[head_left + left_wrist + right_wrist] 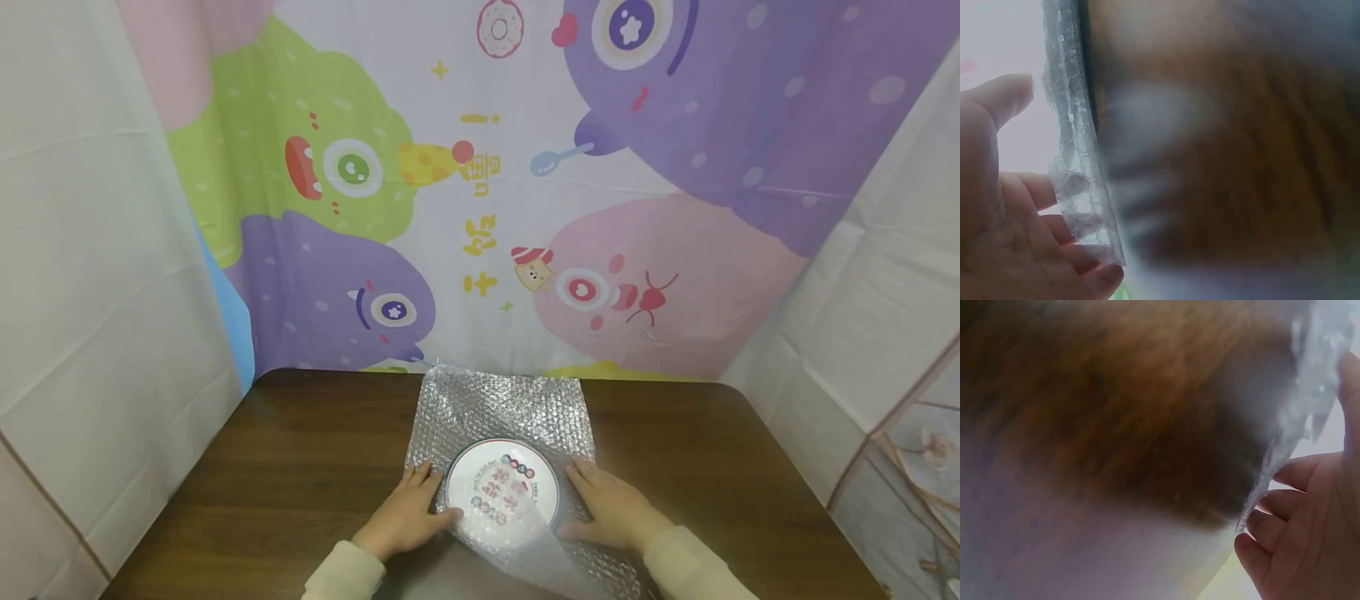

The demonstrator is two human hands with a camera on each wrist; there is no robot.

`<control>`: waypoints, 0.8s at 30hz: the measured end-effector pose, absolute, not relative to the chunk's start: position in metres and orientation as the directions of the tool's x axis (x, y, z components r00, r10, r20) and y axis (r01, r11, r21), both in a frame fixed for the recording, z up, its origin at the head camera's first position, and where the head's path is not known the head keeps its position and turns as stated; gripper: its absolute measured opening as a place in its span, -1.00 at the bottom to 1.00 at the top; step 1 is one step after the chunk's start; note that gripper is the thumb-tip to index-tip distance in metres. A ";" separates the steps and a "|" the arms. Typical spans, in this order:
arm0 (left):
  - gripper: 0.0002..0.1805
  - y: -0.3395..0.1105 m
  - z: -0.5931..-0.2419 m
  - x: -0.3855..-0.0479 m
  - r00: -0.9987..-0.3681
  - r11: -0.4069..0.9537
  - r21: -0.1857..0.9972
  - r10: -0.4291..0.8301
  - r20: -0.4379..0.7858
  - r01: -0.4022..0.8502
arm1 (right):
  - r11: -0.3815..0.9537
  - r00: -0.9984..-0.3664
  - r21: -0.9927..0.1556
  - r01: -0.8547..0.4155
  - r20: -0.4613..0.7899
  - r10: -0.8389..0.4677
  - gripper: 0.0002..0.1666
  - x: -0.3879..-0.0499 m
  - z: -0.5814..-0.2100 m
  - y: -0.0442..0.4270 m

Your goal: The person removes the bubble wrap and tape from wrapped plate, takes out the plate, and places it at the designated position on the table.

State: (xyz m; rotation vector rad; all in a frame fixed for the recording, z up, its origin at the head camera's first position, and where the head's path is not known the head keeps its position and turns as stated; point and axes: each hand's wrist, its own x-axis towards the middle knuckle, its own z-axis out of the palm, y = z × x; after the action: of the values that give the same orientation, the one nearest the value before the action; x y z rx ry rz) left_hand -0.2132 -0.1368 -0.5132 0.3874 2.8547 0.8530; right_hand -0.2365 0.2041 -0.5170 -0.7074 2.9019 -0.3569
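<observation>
A round white disc with a dark rim, printed with red lettering and small pictures, lies on a sheet of bubble wrap on the table. A clear fold of the wrap covers its near part. My left hand touches the wrap at the disc's left, fingers extended and thumb near the rim. At the right my right hand rests on the wrap, its fingers pointing forward. Both wrist views show fingertips against the edge of the bubble wrap. Whether the disc is a plate or a lid I cannot tell.
The dark brown wooden table extends to both sides. A cloth with cartoon monsters hangs at its back edge. Pale wall coverings stand to the left and right.
</observation>
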 end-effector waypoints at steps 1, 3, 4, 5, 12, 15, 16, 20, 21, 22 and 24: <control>-0.10 -0.137 -0.513 -0.213 -0.958 0.809 0.550 0.283 -0.057 0.206 | 0.863 -0.882 -0.259 -0.434 -0.073 -0.466 0.30 -0.237 -0.517 0.204; -0.10 -0.136 -0.511 -0.213 -0.957 0.813 0.544 0.283 -0.055 0.210 | 0.863 -0.883 -0.262 -0.432 -0.071 -0.463 0.30 -0.237 -0.518 0.204; -0.11 -0.136 -0.510 -0.213 -0.957 0.814 0.541 0.285 -0.052 0.213 | 0.864 -0.884 -0.264 -0.429 -0.071 -0.461 0.30 -0.237 -0.518 0.204; -0.11 -0.136 -0.509 -0.213 -0.957 0.815 0.538 0.286 -0.052 0.215 | 0.864 -0.885 -0.265 -0.427 -0.071 -0.459 0.29 -0.237 -0.518 0.205; -0.10 -0.135 -0.504 -0.212 -0.953 0.805 0.547 0.300 -0.041 0.229 | 0.864 -0.884 -0.259 -0.432 -0.071 -0.463 0.29 -0.237 -0.518 0.205; -0.11 -0.133 -0.503 -0.213 -0.949 0.790 0.557 0.314 -0.010 0.256 | 0.863 -0.884 -0.265 -0.430 -0.072 -0.462 0.29 -0.237 -0.518 0.205; -0.12 -0.133 -0.503 -0.213 -0.948 0.786 0.558 0.318 0.003 0.266 | 0.863 -0.884 -0.265 -0.429 -0.074 -0.462 0.28 -0.237 -0.518 0.205; -0.20 -0.130 -0.503 -0.217 -0.944 0.767 0.567 0.326 0.059 0.300 | 0.864 -0.885 -0.268 -0.426 -0.078 -0.460 0.28 -0.237 -0.517 0.205; -0.23 -0.130 -0.504 -0.218 -0.943 0.763 0.568 0.325 0.072 0.307 | 0.865 -0.885 -0.269 -0.424 -0.079 -0.458 0.28 -0.237 -0.517 0.205; -0.27 -0.129 -0.504 -0.219 -0.942 0.758 0.571 0.324 0.087 0.314 | 0.866 -0.886 -0.268 -0.423 -0.079 -0.457 0.28 -0.237 -0.517 0.205; -0.34 -0.129 -0.504 -0.221 -0.940 0.749 0.575 0.321 0.118 0.328 | 0.867 -0.887 -0.267 -0.421 -0.079 -0.455 0.28 -0.237 -0.517 0.205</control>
State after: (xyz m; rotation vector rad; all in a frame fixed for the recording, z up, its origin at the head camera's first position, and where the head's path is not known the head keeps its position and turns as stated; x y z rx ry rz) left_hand -0.2206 -0.1287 -0.5041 0.5477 2.9487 0.9732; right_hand -0.2367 0.2048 -0.5168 -0.6838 2.9001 -0.3676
